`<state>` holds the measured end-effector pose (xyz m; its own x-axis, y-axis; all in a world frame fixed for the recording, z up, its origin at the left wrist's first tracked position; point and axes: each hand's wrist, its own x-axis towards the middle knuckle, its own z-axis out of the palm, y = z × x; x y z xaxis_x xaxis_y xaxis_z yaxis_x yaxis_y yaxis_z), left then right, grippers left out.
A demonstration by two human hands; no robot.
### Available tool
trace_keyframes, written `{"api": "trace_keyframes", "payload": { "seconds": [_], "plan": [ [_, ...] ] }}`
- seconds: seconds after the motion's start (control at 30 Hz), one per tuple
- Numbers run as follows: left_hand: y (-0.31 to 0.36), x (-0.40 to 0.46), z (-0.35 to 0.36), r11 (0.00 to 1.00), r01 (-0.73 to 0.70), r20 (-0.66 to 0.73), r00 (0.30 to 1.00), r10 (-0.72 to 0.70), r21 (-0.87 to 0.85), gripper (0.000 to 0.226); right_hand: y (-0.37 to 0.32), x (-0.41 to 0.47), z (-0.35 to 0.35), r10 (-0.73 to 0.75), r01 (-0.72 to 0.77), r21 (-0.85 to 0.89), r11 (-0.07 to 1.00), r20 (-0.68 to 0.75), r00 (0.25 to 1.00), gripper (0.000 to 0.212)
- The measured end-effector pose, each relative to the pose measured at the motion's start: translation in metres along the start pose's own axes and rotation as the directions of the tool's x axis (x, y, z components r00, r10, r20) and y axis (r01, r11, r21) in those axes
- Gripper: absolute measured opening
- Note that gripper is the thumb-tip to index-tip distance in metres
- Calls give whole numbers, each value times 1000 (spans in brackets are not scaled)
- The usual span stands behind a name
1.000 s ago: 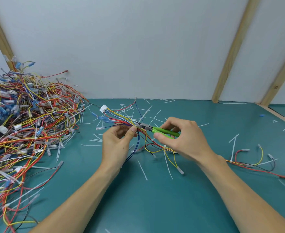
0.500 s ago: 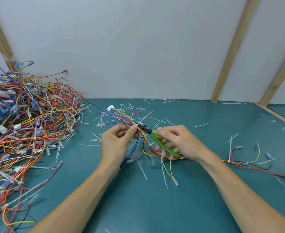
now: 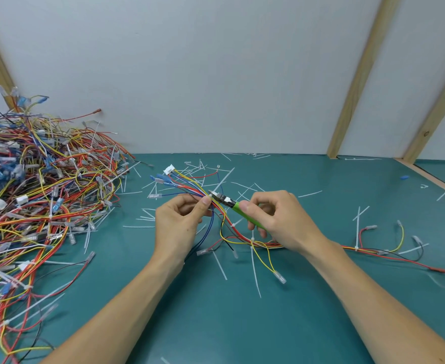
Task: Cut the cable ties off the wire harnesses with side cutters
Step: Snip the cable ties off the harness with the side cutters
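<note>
My left hand (image 3: 180, 224) pinches a wire harness (image 3: 189, 186) of red, yellow and blue wires just above the green table mat (image 3: 216, 324). My right hand (image 3: 276, 219) grips green-handled side cutters (image 3: 231, 203), whose metal jaws meet the bundle right beside my left thumb, at a white cable tie. The harness trails under my right hand and on to the right, with several white ties still on it (image 3: 252, 241).
A big tangled pile of harnesses (image 3: 37, 195) fills the left side of the mat. Cut white tie pieces (image 3: 220, 265) lie scattered around the middle and back. A white wall with wooden battens (image 3: 357, 82) closes the back; a wooden edge (image 3: 436, 179) runs at the right.
My right hand has re-gripped the cutters and swung the handles up. The jaws stay on the bundle by my left thumb. The harness shifted slightly.
</note>
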<state>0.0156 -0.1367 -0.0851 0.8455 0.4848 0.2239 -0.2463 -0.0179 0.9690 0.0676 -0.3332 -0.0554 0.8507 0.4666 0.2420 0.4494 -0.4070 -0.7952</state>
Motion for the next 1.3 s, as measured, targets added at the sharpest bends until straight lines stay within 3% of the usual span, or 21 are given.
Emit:
{"api": "trace_keyframes", "payload": {
  "seconds": [0.4,0.57,0.67,0.87,1.03,1.3],
  "plan": [
    [0,0,0,997,19,13,1000,-18,-77,10,1,1,4,-8,11,39,999,-73,997,39],
    [0,1,0,988,59,28,998,-55,-146,6,1,6,5,44,15,300,954,-188,981,41],
    [0,3,-3,980,102,21,995,-99,-174,8,3,11,-2,123,-22,407,913,-224,967,30],
    [3,9,-8,927,221,2,973,-231,-301,11,7,11,0,134,-108,254,961,-90,987,14],
    [4,11,-9,879,277,55,959,-278,-387,10,5,6,12,124,-137,201,970,76,989,18],
    [3,11,-10,880,309,135,951,-278,-361,20,6,5,21,113,-114,121,986,11,994,22]
  ]
}}
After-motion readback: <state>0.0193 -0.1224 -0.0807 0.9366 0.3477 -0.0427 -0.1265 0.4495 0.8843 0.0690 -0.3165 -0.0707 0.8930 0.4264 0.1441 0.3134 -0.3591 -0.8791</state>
